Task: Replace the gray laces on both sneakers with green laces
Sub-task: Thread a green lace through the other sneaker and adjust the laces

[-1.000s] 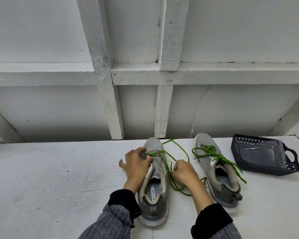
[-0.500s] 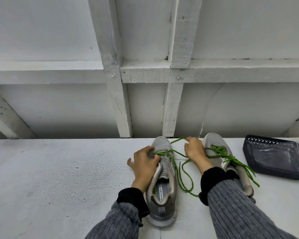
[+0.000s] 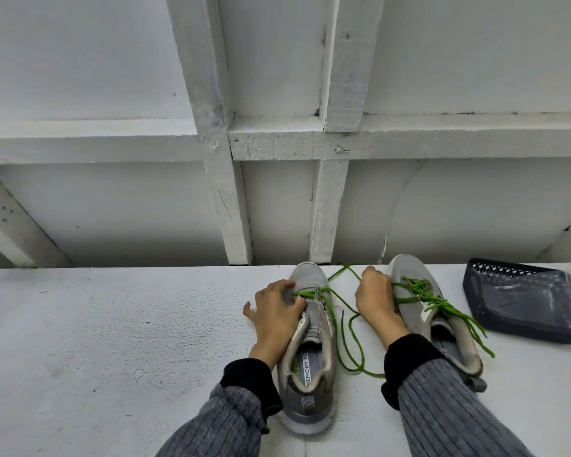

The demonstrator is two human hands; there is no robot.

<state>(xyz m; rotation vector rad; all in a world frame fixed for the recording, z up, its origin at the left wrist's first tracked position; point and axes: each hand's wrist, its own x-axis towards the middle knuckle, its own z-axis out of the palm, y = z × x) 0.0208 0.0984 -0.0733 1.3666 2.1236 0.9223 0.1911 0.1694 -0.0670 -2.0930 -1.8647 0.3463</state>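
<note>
Where the white painted table [image 3: 112, 341] meets the white timber-framed wall [image 3: 112, 199], two gray sneakers stand side by side with their toes toward the wall. At the far right a dark mesh basket [image 3: 475, 293] with a clear plastic bag [image 3: 524, 300] in it rests on the table. The right sneaker [image 3: 442, 331] is fully threaded with a green lace [image 3: 449, 305], its ends trailing over the collar. The left sneaker [image 3: 310, 351] carries a second green lace [image 3: 350, 338] only through its lowest eyelets, the slack looping on the table between the shoes. The left hand [image 3: 274, 311] curls over the shoe's forefoot, fingers pressing the lace there. The right hand [image 3: 374, 300], fingers curled, pinches the lace's far end near the wall.
</note>
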